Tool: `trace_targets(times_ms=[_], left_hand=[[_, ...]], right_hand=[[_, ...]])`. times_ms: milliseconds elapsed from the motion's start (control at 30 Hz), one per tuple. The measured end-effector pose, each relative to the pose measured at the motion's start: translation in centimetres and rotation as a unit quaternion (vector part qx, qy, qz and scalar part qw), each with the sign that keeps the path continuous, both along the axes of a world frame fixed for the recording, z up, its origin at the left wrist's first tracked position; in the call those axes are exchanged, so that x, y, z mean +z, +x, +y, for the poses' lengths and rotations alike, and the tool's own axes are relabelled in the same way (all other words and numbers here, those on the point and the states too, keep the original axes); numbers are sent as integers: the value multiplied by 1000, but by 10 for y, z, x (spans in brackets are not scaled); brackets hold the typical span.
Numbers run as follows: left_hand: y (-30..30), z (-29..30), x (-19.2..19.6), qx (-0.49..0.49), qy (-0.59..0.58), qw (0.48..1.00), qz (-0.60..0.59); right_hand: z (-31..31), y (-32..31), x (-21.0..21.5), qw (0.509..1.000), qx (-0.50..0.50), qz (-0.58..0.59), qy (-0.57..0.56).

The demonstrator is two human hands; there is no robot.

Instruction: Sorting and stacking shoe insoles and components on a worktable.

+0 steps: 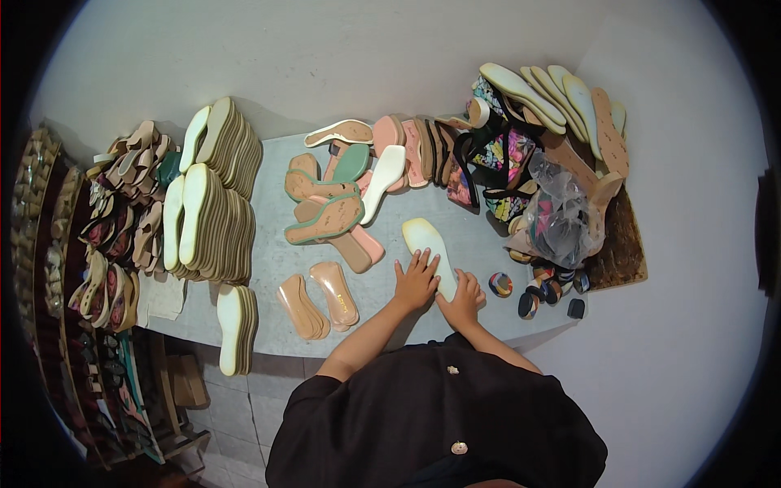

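A pale cream shoe insole [429, 238] lies on the grey table in front of me, its broad end pointing away. My left hand [416, 281] rests flat on its left side with the fingers stretched out and slightly spread. At the narrow near end, my right hand [462, 299] has thumb and fingers on either side of the insole. The right palm hides part of that end. To the left of my hands sit two small stacks of shiny tan insole pieces [303, 307]. Beyond them is a loose heap of green, pink and tan insoles [325, 220].
Tall stacks of cream soles [215, 224] stand at the left, a smaller stack [236, 329] overhanging the table's front edge. Floral sandals [512, 150], a clear plastic bag [565, 215] and several small round dark pieces [529, 305] crowd the right. Shelves [61, 244] hold footwear at far left.
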State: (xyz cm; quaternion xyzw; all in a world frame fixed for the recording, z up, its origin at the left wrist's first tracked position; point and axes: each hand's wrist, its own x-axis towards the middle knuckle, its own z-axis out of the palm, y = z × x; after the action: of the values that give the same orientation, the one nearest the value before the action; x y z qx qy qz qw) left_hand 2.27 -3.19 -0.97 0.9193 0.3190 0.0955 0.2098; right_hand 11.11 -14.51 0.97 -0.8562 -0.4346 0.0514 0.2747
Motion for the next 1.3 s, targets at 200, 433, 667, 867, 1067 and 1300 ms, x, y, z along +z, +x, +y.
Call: trace_targets(times_ms=[200, 433, 667, 867, 1067, 1300], left_hand=[[16, 3, 17, 26, 70, 996, 51], [6, 24, 22, -7, -10, 1000, 12], [2, 25, 19, 7, -42, 999, -10], [6, 31, 28, 8, -85, 996, -7], [7, 32, 25, 23, -85, 996, -23], [4, 33, 27, 10, -100, 995, -10]], right_hand=[[44, 37, 72, 985, -8, -1, 175], [116, 136, 207, 926, 21, -235, 296], [198, 276, 243, 964, -22, -261, 44], [247, 328, 219, 946, -86, -280, -141], [270, 331, 223, 943, -136, -217, -211], [240, 321, 247, 983, -26, -157, -96]])
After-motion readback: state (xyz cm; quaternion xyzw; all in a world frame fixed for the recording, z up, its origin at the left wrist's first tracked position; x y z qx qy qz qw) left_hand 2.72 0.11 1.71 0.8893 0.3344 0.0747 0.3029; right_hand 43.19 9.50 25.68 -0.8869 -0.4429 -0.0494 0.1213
